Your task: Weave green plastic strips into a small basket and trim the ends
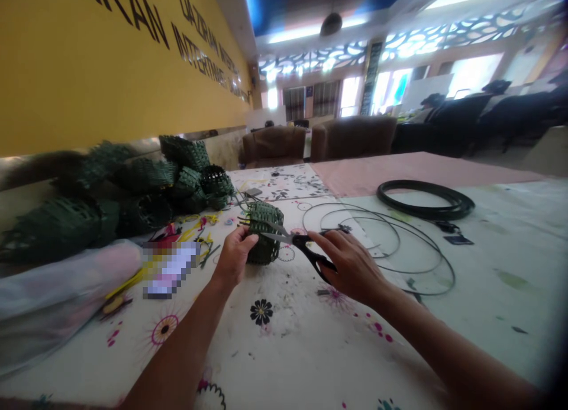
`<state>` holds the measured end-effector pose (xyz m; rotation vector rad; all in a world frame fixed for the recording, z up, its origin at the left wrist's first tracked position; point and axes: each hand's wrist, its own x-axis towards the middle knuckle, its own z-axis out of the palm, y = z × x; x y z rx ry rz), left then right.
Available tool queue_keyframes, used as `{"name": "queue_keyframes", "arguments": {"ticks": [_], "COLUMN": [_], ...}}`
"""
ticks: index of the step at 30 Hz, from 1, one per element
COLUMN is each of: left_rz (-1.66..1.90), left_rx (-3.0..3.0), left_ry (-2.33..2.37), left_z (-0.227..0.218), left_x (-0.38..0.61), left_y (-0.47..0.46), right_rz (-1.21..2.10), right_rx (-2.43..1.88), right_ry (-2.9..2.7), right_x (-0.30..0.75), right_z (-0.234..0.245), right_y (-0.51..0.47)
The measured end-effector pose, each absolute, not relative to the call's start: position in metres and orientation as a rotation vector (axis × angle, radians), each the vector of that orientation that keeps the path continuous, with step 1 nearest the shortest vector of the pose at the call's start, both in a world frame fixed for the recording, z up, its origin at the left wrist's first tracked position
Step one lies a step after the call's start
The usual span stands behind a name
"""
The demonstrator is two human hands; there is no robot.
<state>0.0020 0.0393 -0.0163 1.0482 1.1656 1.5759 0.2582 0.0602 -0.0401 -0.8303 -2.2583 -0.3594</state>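
My left hand (234, 255) grips a small dark green woven basket (265, 232) that rests on the flowered tablecloth (284, 339), thumb on its near side. My right hand (350, 265) holds black-handled scissors (296, 242), fingers through the handles. The blades point left and touch the basket's side near its upper edge. Both forearms reach in from the bottom of the view.
A heap of similar green woven baskets (133, 191) lies at the left along the yellow wall. Thin wire hoops (390, 244) and a black coiled cable (426, 198) lie to the right. A clear plastic bag (53, 297) and coloured scraps sit at near left. Brown armchairs (319, 139) stand beyond the table.
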Motion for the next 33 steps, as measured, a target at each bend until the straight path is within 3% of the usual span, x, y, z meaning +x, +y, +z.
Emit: {"name": "queue_keyframes", "arguments": {"ticks": [15,23,33], "left_rz": [1.5,1.512,1.484], "left_rx": [1.096,1.09,1.137], "left_ry": [1.157,1.143,1.137], "left_z": [-0.012,-0.014,-0.018], "left_x": [0.003,0.001,0.0], "left_y": [0.036,0.037,0.038], "right_rz": [-0.759,-0.438,-0.436], "right_rx": [-0.775,-0.786,-0.814], "right_ry": [-2.144,-2.164,-2.214], "right_x": [0.259,0.263,0.266], "right_z": [-0.037,-0.042,-0.037], "right_y": [0.062,0.072,0.071]}}
